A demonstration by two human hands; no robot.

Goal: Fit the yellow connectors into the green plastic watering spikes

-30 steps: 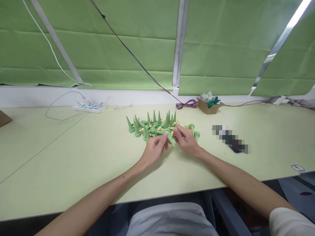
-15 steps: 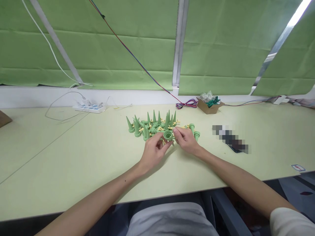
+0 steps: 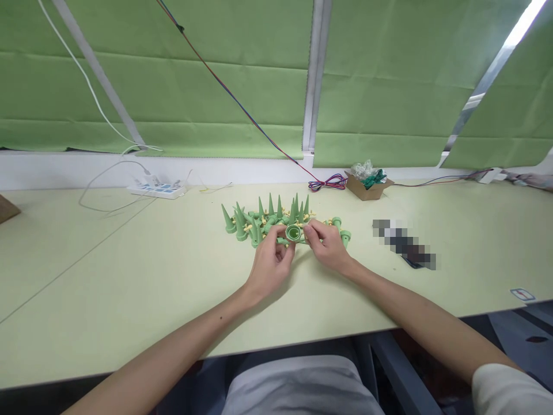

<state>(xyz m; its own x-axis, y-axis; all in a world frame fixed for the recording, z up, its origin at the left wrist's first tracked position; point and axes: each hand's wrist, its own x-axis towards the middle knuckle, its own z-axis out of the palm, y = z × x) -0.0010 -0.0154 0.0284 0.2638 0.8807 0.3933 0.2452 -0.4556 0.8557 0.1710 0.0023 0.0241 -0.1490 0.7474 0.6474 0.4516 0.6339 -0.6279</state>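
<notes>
My left hand (image 3: pixel 273 259) is closed around a green plastic watering spike (image 3: pixel 293 233), thumb below and fingers at its left side. The spike's round, hollow end faces up towards me, and its point is hidden. At the right side of its rim, my right hand (image 3: pixel 325 245) has thumb and forefinger pinched together; whatever small thing they grip is hidden. Just behind both hands lies a pile of similar green spikes (image 3: pixel 241 225). Several stand point up, others lie on their sides, and small yellow valve-like pieces (image 3: pixel 311 214) show among them.
The pale table (image 3: pixel 142 300) runs along a wall with green blinds. At the back are a white power strip (image 3: pixel 162 189), a coil of red-blue wire (image 3: pixel 328 183) and a small cardboard box (image 3: pixel 367 189). A blurred dark object (image 3: pixel 408 248) lies to the right.
The held spike has tilted, its hollow end shifting slightly up and left. Its point, earlier showing below the fingers, is now out of sight. My left thumb has drawn in beneath the rim.
</notes>
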